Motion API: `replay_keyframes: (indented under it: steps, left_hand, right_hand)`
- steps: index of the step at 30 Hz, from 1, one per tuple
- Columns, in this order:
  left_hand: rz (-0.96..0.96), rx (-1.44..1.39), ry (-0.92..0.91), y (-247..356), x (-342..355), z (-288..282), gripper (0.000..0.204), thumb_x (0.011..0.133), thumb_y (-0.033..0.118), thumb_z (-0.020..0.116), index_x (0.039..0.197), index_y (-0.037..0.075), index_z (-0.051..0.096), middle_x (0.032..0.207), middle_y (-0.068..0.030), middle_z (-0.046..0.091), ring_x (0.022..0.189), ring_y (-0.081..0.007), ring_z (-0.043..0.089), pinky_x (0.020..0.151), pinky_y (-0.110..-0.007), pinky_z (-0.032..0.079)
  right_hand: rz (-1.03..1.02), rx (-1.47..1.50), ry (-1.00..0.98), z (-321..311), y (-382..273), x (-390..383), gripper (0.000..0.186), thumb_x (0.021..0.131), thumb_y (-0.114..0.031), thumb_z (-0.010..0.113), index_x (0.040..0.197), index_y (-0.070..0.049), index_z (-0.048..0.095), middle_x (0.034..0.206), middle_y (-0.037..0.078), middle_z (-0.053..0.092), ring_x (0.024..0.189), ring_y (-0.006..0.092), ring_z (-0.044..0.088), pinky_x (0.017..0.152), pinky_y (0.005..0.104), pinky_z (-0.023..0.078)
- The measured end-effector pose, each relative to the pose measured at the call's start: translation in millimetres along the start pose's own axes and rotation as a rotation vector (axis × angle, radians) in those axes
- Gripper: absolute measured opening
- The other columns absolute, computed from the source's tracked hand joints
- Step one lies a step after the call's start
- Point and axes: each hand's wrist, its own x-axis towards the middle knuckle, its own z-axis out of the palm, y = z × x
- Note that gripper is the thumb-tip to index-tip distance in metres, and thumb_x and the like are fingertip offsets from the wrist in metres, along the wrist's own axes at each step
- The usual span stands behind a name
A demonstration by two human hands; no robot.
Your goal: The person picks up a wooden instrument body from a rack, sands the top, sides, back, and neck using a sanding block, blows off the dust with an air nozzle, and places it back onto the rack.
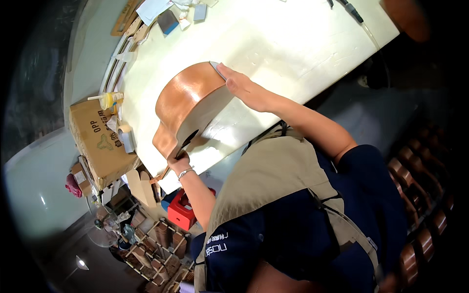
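The desk [293, 44] has a pale, lightly marked top under strong glare. Papers [152, 10], a blue-grey block [167, 22] and a smaller grey block [200, 12] lie toward its far left. A cardboard box [100, 146] stands at the left edge, with a yellow cup [112, 100] near it. A red box [182, 211] sits below the near left corner; behind it are wooden racks [161, 251] of brown parts. Curved, glossy brown pieces [420, 200] are stacked behind the person, right.

The guitar body [185, 93] is over the left part of the desk, on its side, neck directed to the near left corner. The left hand [180, 161] is closed around the neck beside the body; its fingers are partly hidden. The right hand [239, 87] lies against a thin grey pad [215, 68] on the body's curved side. Its fingertips are obscured; whether they clamp or merely press the pad cannot be told. The desk's far edge is cut off, and the racks are dim.

The body is orange-brown wood, waisted, smooth, with a satin sheen; its shaded face carries a dark opening.
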Motion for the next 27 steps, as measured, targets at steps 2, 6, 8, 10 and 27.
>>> replay_keyframes:
  steps: [2, 6, 8, 10, 27]
  left_hand:
    - [-0.002, 0.003, -0.002, 0.5, -1.4, -2.4, 0.016, 0.086, 0.021, 0.05, 0.088, 0.01, 0.062, 0.082, -0.005, 0.066, 0.069, -0.0194, 0.061, 0.058, -0.029, 0.05]
    - [-0.008, 0.013, -0.02, -1.1, -8.6, 3.2, 0.013, 0.085, 0.02, 0.052, 0.086, 0.01, 0.061, 0.079, -0.004, 0.065, 0.066, -0.0187, 0.06, 0.056, -0.028, 0.05]
    - [0.015, 0.005, -0.033, -0.6, -10.0, 4.4, 0.012, 0.084, 0.02, 0.054, 0.085, 0.011, 0.061, 0.078, -0.0035, 0.065, 0.066, -0.0182, 0.06, 0.056, -0.028, 0.05]
    - [0.037, -0.008, -0.058, -1.8, 0.7, 1.2, 0.01, 0.083, 0.02, 0.056, 0.084, 0.011, 0.061, 0.078, -0.0029, 0.064, 0.067, -0.0175, 0.06, 0.056, -0.027, 0.05]
    - [0.167, 0.0, -0.12, -12.0, 11.8, -5.0, 0.016, 0.079, 0.026, 0.06, 0.09, 0.015, 0.061, 0.089, 0.0001, 0.065, 0.079, -0.0167, 0.061, 0.064, -0.028, 0.05]
  right_hand:
    - [-0.043, 0.004, 0.008, -1.8, -5.1, 0.5, 0.074, 0.096, -0.053, 0.018, 0.142, 0.005, 0.014, 0.148, 0.022, 0.016, 0.138, 0.0332, 0.012, 0.112, 0.0378, 0.011]
    - [-0.044, -0.036, 0.044, 2.4, 3.7, -0.6, 0.074, 0.096, -0.054, 0.018, 0.142, 0.004, 0.015, 0.148, 0.022, 0.017, 0.138, 0.0329, 0.014, 0.112, 0.0379, 0.013]
    - [-0.036, -0.07, 0.044, 3.4, 3.7, 0.1, 0.074, 0.095, -0.054, 0.017, 0.142, 0.003, 0.014, 0.148, 0.022, 0.017, 0.138, 0.0325, 0.013, 0.112, 0.0378, 0.013]
    - [-0.047, -0.051, 0.071, 5.6, 6.5, 2.8, 0.072, 0.096, -0.052, 0.021, 0.142, 0.002, 0.016, 0.147, 0.022, 0.019, 0.138, 0.0329, 0.014, 0.111, 0.0389, 0.014]
    - [0.047, -0.149, 0.036, -15.8, 65.7, -1.1, 0.065, 0.094, -0.05, 0.027, 0.142, -0.007, 0.024, 0.145, 0.015, 0.029, 0.138, 0.0278, 0.016, 0.111, 0.0511, 0.004]
